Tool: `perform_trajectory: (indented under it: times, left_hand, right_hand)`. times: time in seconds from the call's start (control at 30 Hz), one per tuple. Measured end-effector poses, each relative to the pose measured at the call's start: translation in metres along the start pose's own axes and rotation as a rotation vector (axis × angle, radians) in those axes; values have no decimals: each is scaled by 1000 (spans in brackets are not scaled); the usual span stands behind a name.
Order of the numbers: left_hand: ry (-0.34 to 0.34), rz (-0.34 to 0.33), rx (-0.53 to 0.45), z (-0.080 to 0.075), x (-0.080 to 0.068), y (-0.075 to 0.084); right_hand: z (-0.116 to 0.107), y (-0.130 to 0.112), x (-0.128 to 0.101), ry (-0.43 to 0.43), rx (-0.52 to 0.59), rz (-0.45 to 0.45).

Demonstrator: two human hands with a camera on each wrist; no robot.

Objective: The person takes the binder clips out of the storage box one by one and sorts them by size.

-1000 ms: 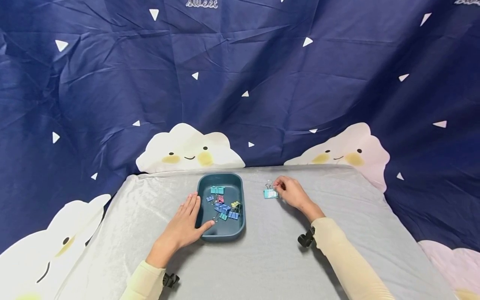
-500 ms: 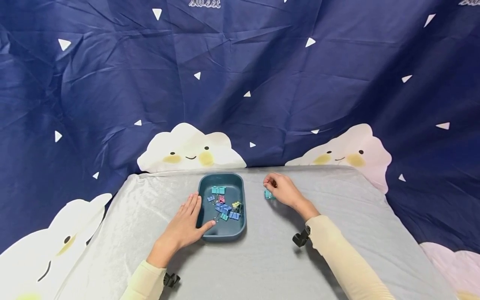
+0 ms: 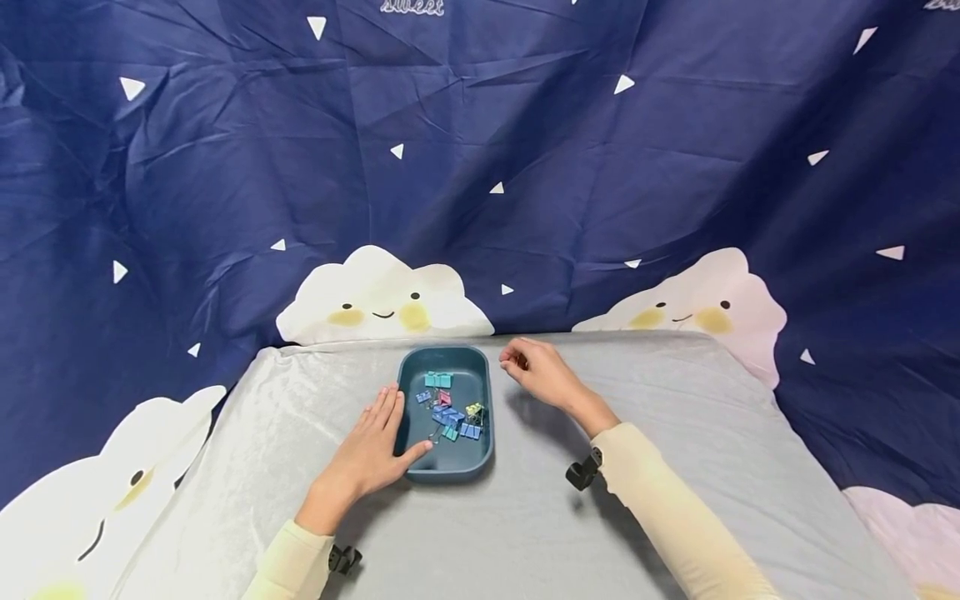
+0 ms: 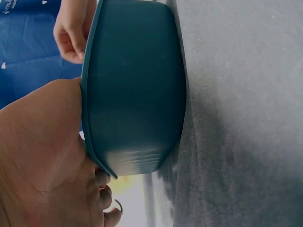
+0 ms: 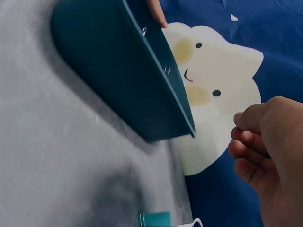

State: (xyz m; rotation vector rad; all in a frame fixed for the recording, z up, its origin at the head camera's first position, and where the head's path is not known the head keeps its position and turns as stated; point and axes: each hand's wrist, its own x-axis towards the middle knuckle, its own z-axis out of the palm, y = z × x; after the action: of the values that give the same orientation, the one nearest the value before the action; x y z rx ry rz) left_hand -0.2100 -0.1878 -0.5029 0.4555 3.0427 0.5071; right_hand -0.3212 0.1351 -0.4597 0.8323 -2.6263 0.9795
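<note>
- Left hand point(image 3: 365, 457) — fingers straight — rests against the teal tray point(image 3: 417, 472) of binder clips point(image 3: 450, 414).
- Right hand point(image 3: 538, 372), fingers curled, hovers beside the tray; whether it grips anything cannot be told.

Head above; wrists beside tray point(image 3: 480, 467)

A staged recording corner is suggested. A grey velvet-covered table point(image 3: 525, 533) is backed by a draped navy cloud-printed cloth point(image 3: 480, 167).

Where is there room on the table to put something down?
The table is bare to the right of the right hand, and in front between both sleeves. Left of the left hand is bare too. The tray is crowded with clips.
</note>
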Motion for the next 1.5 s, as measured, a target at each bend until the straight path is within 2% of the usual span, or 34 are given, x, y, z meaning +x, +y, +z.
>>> perform_trajectory:
  times: [0.4,0.6,1.2,1.5]
  left_hand:
    - [1,-10,-17,-3,-2,2]
    - [3,-7,-15,-5,-2,2]
    - [-5,3,-16,-5,-2,1]
    - [27,20,-22,-3,-2,1]
  right_hand:
    - [10,-30,22,-48,24,-58]
    - [19,-40,36,-85,-9,-70]
    - [57,-45,67,-243,-53,-39]
    - [68,-44,78,-330,-113,-55]
